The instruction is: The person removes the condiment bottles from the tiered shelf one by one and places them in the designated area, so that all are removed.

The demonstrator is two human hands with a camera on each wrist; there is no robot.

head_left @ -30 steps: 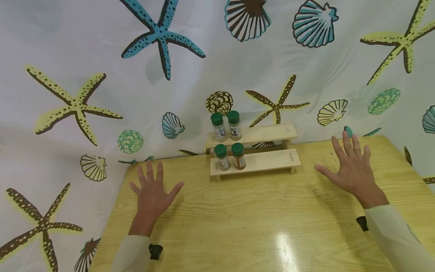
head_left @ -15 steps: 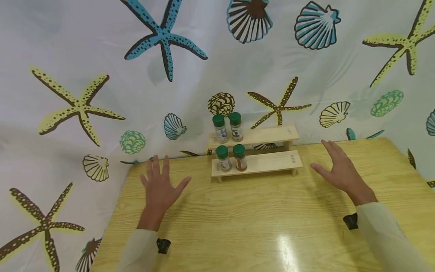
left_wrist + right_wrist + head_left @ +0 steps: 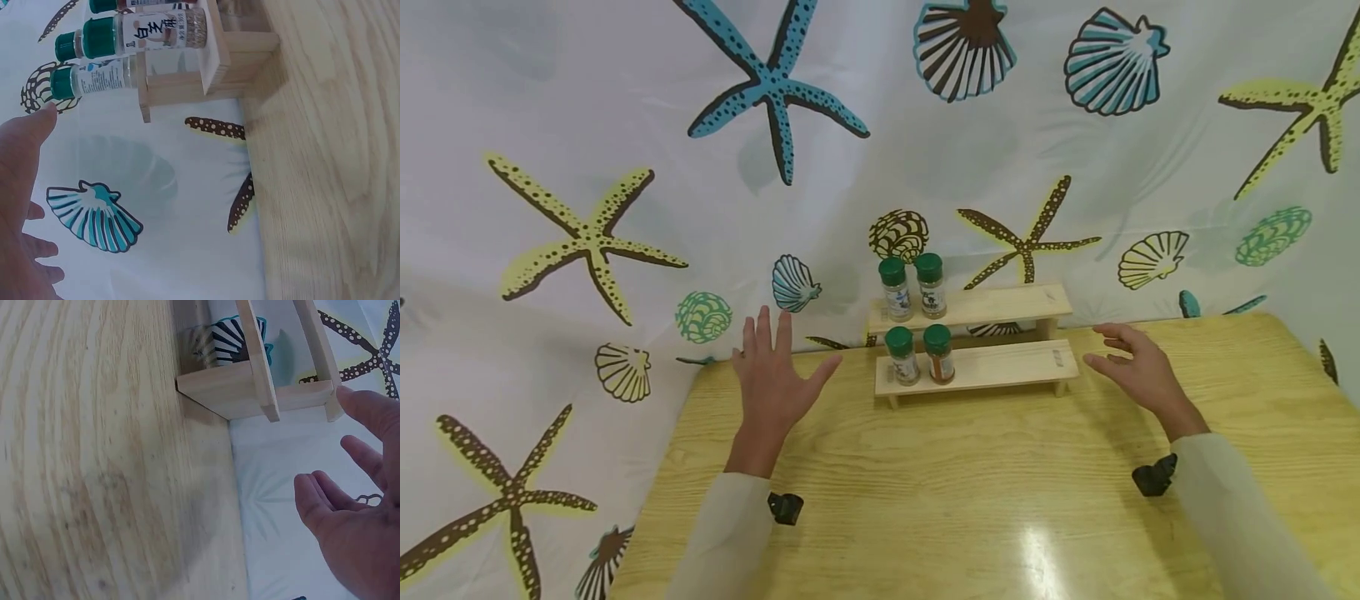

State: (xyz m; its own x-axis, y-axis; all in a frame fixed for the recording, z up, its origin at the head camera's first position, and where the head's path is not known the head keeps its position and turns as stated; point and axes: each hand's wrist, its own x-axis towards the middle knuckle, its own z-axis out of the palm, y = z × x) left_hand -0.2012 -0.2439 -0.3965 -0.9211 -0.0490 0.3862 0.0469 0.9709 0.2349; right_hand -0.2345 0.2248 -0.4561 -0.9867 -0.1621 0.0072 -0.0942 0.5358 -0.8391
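We locate four green-capped spice jars [image 3: 939, 360] upright on the left half of the two-tier wooden rack [image 3: 1011, 365], two per tier. Our left hand [image 3: 771, 387], fingers spread, and right hand [image 3: 1141, 375], thumb apart from bent fingers, flank it.

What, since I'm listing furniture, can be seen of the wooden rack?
The rack is pale, unpainted-looking wood: two narrow, flat shelves, the rear shelf higher than the front shelf, on short supports. It stands upright near the back edge of the table, before a patterned cloth. Four green-capped jars stand on its left part, two per shelf; a small dark mark shows at the front shelf's right end. Neither the left hand nor right hand appears to touch it.
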